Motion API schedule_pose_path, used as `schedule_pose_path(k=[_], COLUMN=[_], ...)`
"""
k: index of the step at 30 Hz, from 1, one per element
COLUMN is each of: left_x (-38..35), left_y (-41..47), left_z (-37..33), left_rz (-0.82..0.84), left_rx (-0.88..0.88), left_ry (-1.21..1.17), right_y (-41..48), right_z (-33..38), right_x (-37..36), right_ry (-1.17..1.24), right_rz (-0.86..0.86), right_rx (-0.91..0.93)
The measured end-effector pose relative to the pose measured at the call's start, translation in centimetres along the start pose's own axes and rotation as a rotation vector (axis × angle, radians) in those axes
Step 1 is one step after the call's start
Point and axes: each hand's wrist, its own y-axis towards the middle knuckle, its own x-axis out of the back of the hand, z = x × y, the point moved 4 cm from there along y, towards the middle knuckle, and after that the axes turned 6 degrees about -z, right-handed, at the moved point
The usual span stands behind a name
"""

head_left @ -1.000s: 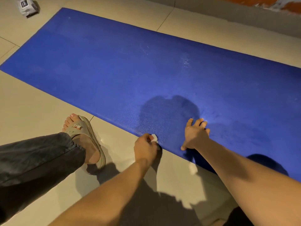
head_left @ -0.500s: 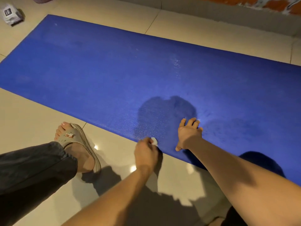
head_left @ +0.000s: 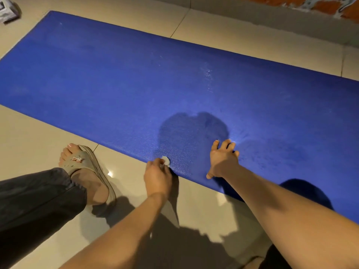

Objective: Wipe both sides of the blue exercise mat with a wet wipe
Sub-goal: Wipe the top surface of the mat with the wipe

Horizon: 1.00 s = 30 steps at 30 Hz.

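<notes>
A grey-and-white packet (head_left: 6, 10) is noted at the far left corner, lying on the tiled floor (head_left: 29, 136) and partly cut off by the frame edge. At the near left, a leg in a dark trouser (head_left: 35, 200) is extended, with its foot in a beige sandal (head_left: 91, 171) set flat on the tiles near the mat's near edge but apart from it. The blue exercise mat (head_left: 136, 84) is laid flat on the floor, running from far left to near right. The left hand (head_left: 158, 177) is positioned at the mat's near edge, its fingers curled and clamped on a small balled white wet wipe (head_left: 166, 160), which is held against the mat just inside that edge. To the right, the right hand (head_left: 223, 162) is rested palm down on the mat, with fingers spread apart and the thumb stretched toward the near edge. A dark shadow is cast on the mat between and beyond the two hands. A wall (head_left: 330, 6) with orange patches is recorded at the far right.
</notes>
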Motion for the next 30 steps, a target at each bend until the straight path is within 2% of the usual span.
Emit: schedule_pose_path(k=[6,8,10,13,15,20,25,27,30], left_x=[-3.1,-2.6,-1.5,1.1,2.2,1.2,-0.4,-0.6,-1.0], left_y=[-4.6,-3.5,-1.3,2.7,4.3,3.4,-0.6,-0.9,-0.2], left_z=[-3.6,-3.5,-2.5,0.0,1.0,0.7,-1.6,-1.4,-0.7], left_rz=[0.302,0.324,0.246,0.066,0.034,0.065,0.231,0.271,0.274], left_rx=[-0.36,-0.45,-0.409,-0.191,-0.093,-0.045,-0.056,-0.02,-0.075], left_ry=[0.077,0.111,0.095,0.086,0.083,0.051,-0.052,-0.072,-0.042], right_y=[0.1,0.1,0.0,-0.3,-0.5,-2.4,-5.8,-6.1,-5.7], right_z=[0.1,0.2,0.2,0.2,-0.2,-0.7,-3.4,-4.5,-5.7], right_x=[-0.2,-0.1,-0.2,-0.3,-0.3,-0.2,-0.3,-0.4,-1.6], right_ry=[-0.015,-0.021,-0.026,-0.025,0.009,0.193,0.268,0.311,0.391], right_rz=[-0.018,-0.017,-0.036,-0.075,-0.059,0.013,0.116,0.108,0.019], right_rx=[-0.001,-0.005,-0.013,-0.019,-0.007,-0.037,-0.068,-0.11,-0.179])
